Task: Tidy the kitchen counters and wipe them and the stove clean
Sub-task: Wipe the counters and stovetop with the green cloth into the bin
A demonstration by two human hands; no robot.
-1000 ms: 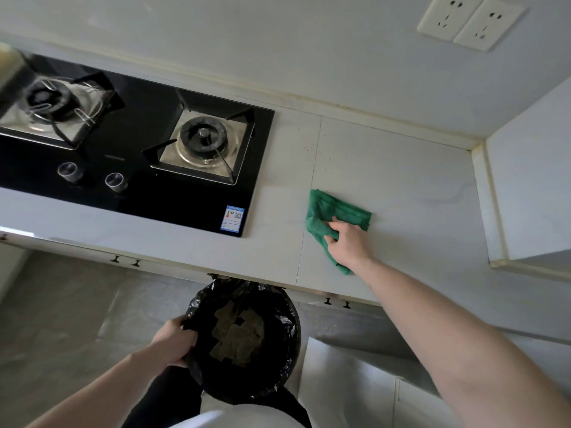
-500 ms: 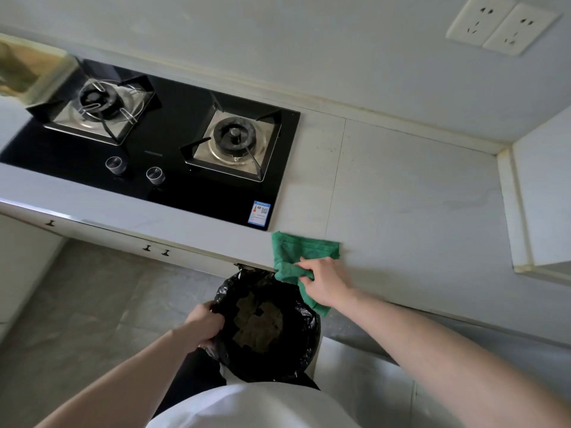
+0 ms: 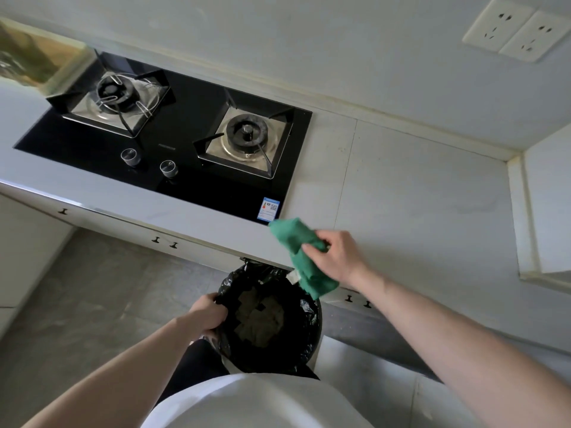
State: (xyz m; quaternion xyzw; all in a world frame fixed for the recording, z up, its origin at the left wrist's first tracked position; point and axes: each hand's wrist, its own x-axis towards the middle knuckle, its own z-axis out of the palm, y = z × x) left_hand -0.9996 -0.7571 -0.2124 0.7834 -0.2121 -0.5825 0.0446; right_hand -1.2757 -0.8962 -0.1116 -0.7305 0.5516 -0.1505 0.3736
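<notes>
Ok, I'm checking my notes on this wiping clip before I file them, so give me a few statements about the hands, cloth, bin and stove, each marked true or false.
1. The right hand grips a green cloth. True.
2. The cloth lies spread flat in the middle of the counter. False: it is bunched in the hand at the counter's front edge, one end hanging over the bin.
3. The left hand holds the rim of a bin lined with a black bag. True.
4. A pot sits on the right burner. False: both burners are bare.
5. The stove has two knobs at its front. True.
</notes>
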